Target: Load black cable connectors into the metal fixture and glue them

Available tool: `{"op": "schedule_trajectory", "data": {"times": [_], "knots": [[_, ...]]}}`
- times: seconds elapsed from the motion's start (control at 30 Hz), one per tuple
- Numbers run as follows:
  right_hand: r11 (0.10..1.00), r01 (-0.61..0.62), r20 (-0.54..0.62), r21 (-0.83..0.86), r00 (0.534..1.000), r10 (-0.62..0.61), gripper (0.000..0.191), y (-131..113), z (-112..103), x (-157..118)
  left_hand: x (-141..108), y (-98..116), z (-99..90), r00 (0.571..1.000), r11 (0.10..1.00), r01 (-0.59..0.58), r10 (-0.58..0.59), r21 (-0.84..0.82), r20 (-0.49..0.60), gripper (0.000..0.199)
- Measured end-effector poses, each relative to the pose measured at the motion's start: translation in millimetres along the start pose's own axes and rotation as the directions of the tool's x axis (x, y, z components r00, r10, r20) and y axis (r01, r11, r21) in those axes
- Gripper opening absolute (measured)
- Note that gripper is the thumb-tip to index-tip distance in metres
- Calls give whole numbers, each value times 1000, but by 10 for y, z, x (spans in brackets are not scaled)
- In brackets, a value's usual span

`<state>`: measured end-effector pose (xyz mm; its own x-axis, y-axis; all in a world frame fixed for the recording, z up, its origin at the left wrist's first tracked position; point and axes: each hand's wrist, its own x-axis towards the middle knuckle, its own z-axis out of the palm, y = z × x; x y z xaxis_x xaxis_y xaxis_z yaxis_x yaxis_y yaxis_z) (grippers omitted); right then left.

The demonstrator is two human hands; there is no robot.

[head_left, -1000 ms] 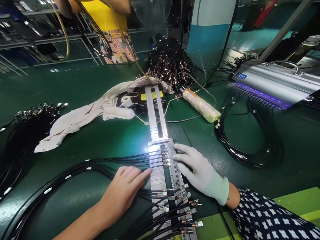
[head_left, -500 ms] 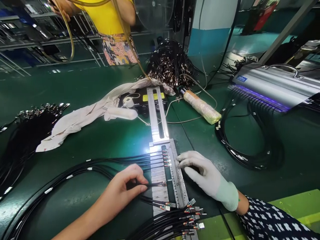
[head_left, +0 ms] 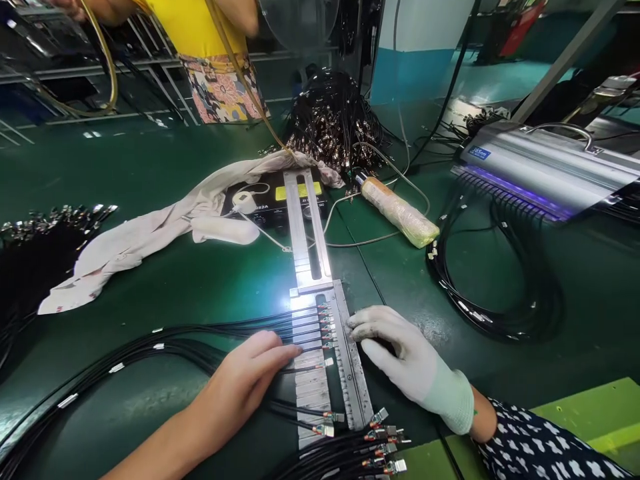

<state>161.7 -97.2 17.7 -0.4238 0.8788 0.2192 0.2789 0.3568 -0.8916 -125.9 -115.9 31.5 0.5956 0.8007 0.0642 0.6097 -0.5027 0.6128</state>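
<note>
A slotted metal fixture [head_left: 310,393] lies lengthwise on the green table, with a toothed bar [head_left: 351,373] along its right side. Several black cables [head_left: 200,329] come in from the left, their small metal-tipped connectors lined up at the bar. My bare left hand [head_left: 250,377] has its fingertips together on one black cable [head_left: 313,349] at the fixture. One cable with a bright connector [head_left: 328,363] lies just below it. My right hand [head_left: 413,360], in a white glove, rests its fingertips against the bar's right edge, thumb apart, holding nothing.
Nearest me lies a bundle of connector-ended cables [head_left: 385,450]. At right, a silver lamp unit [head_left: 545,167] glows purple above coiled cables [head_left: 470,310]. Behind are a wrapped cylinder [head_left: 397,210], a cloth [head_left: 150,233] and a cable heap [head_left: 330,120]. A person in yellow [head_left: 195,30] stands opposite.
My left hand has moved slightly up along the fixture to a cable in the row. The cable it held before now lies lower, its connector short of the bar. My right hand stays against the bar.
</note>
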Motion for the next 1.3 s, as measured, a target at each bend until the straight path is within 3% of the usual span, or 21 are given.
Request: {"op": "schedule_trajectory", "data": {"times": [0.23, 0.4, 0.47, 0.6, 0.73, 0.83, 1.1, 1.3], "knots": [[1000, 0, -7, -6, 1000, 0, 20, -4, 10, 23, 44, -53, 14, 993, 992, -116, 117, 45, -13, 37], [1000, 4, -7, -17, 1000, -4, 20, 4, 10, 15, -135, -45, 131, 980, 917, -99, 157, 387, -122, 46], [1000, 3, -3, -20, 1000, -3, 21, 5, 9, 9, -208, -32, 172, 985, 889, -70, 134, 453, -111, 49], [1000, 8, 2, -16, 1000, -8, 23, 11, 8, 5, -263, -5, 175, 992, 894, -94, 121, 439, -32, 47], [999, 11, 6, -37, 1000, -11, 22, 23, 12, 1, -276, -15, 145, 988, 951, -122, 145, 285, -60, 35], [999, 12, 2, -46, 1000, -12, 22, 24, 17, -4, -279, -50, 139, 984, 970, -152, 166, 190, -59, 37], [999, 7, 4, -52, 1000, -7, 22, 6, 13, 13, -73, 16, -5, 960, 908, -250, 278, 336, -35, 41], [998, 22, 6, -54, 1000, -22, 22, -7, 5, 15, 27, 106, -94, 958, 896, -259, 287, 360, -25, 41]]}}
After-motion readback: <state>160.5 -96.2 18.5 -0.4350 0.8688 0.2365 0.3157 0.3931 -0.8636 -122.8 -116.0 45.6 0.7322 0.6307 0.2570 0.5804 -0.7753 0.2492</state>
